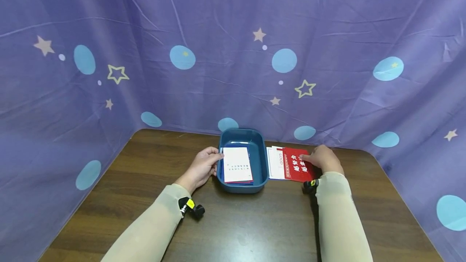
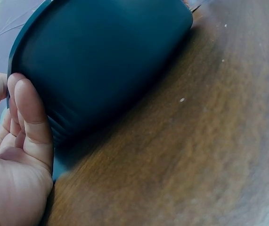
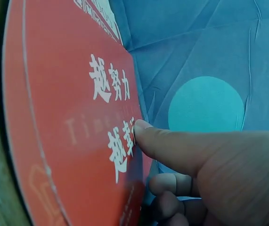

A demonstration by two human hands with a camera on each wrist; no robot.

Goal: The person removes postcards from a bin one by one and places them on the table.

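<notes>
My left hand (image 1: 202, 167) grips the left rim of a dark blue plastic tray (image 1: 242, 189), its fingers against the outer wall in the left wrist view. Inside the tray lies a white card (image 1: 236, 159) with small greenish print, on top of blue and red-edged cards. To the tray's right, my right hand (image 1: 324, 161) pinches the right edge of a red card (image 3: 73, 122) with white Chinese characters, thumb on its face. The curled fingers lie partly hidden behind the card's edge. Under the red card's left side, white cards (image 1: 275, 163) stick out, one lettered "GOOD".
A brown wooden table (image 1: 233, 225) carries everything. Behind and at both sides hangs a purple curtain (image 1: 233, 23) with stars and blue dots, close to the tray's far end. A small black wrist device (image 1: 193, 208) sits on the left sleeve, another (image 1: 310, 186) on the right.
</notes>
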